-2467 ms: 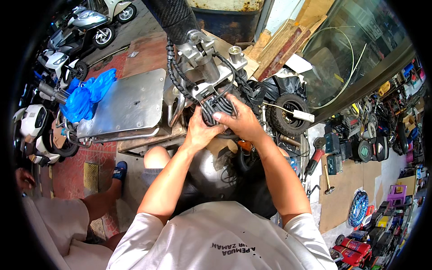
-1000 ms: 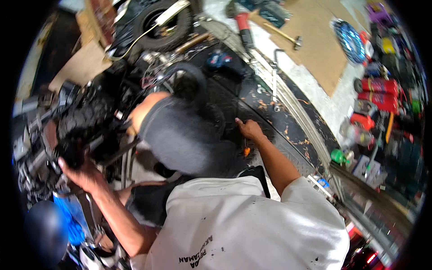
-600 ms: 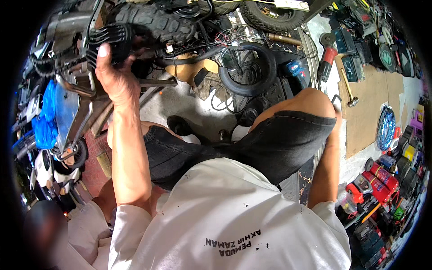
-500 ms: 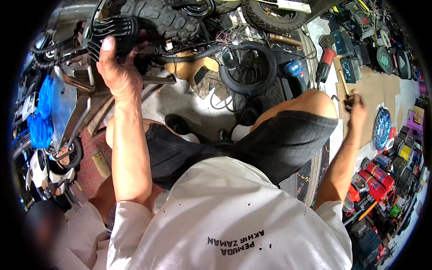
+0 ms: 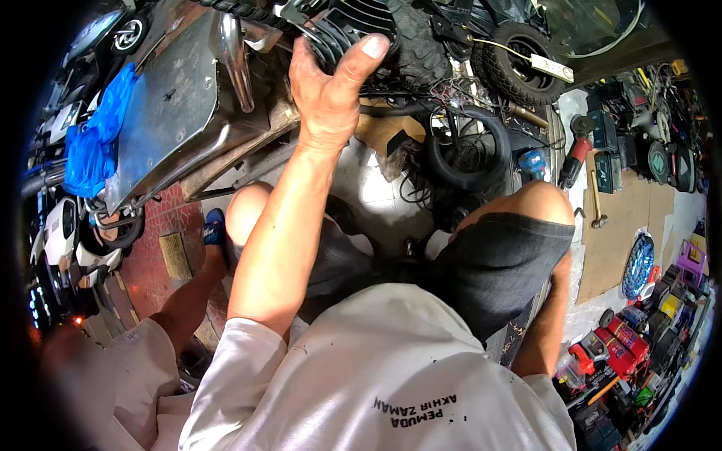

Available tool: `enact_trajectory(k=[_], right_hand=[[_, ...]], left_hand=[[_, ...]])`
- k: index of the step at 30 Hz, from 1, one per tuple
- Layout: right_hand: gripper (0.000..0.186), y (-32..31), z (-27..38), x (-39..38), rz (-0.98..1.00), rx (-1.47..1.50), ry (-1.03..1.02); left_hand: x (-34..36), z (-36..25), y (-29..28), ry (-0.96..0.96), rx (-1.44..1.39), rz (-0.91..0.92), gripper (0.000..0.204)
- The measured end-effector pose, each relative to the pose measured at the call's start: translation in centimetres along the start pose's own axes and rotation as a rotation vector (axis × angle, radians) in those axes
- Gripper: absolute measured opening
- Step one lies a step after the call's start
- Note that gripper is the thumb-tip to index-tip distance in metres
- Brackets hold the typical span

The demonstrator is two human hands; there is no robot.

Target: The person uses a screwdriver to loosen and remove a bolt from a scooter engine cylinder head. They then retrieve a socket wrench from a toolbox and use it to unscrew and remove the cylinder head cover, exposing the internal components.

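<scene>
Left hand point(image 5: 331, 98), top centre: partly curled around a black ribbed part, material unclear point(image 5: 347, 31), thumb laid over the ribs, fingers mostly hidden behind it. Looks like a hold, tightness unknown. Right hand is hidden past the bent knee; only its bare right forearm point(image 5: 547, 323) shows at lower right, so no word on its state or contents. Main risk, my read: one-handed support. If the thumb slides on those ridges, the part could roll out of the palm and drop or tug whatever it's joined to; its far side is cut off by the upper edge, so I can't check the attachment. Second: knuckles. The bent silver metal tube point(image 5: 236, 64) sits near, just left, so a sudden slip that way could bang or pinch fingers. Below right of the hand, the tangle of thin coloured wires point(image 5: 468, 94) and the round black rubber ring point(image 5: 462, 180) could snag a falling part. Further right, the red-and-grey angle grinder point(image 5: 577, 154) and wooden-handled hammer point(image 5: 596, 197) lie near the knee; a blind right-hand reach could knock either. Lower left, a seated person in white point(image 5: 143, 361) is close to the left elbow; a wide swing could hit them.
</scene>
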State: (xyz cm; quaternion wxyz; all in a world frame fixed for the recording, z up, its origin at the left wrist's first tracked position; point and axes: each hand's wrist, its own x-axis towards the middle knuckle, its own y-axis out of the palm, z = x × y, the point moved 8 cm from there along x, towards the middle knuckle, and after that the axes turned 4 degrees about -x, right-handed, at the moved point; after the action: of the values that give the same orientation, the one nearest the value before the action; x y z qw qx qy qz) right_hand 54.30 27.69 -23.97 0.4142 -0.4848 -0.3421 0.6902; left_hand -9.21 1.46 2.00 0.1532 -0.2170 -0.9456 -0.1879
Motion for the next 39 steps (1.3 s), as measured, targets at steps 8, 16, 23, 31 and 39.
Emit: enact_trajectory(k=[8,16,23,31,39], right_hand=[[0.06,12.7,-6.3,-12.0,0.193,-0.155,0.31],[0.075,14.4,-6.0,-9.5,0.197,-0.058,0.262],[0.066,13.3,-6.3,-9.3,0.009,-0.03,0.21],[0.063,13.9,-7.6,-10.1,-0.172,0.054,0.193],[0.056,14.4,-7.6,-9.7,-0.15,0.114,0.233]], left_hand=[[0.0,2.3,-0.9,-0.205,-0.003,0.073,0.05],[0.7,2.0,-0.6,-0.296,0.072,0.06,0.061],[3.6,1.9,-0.1,-0.355,0.221,0.225,0.06],[4.6,2.5,-0.8,-0.462,0.283,0.206,0.062],[1.6,2.4,0.6,-0.521,0.108,0.257,0.065]])
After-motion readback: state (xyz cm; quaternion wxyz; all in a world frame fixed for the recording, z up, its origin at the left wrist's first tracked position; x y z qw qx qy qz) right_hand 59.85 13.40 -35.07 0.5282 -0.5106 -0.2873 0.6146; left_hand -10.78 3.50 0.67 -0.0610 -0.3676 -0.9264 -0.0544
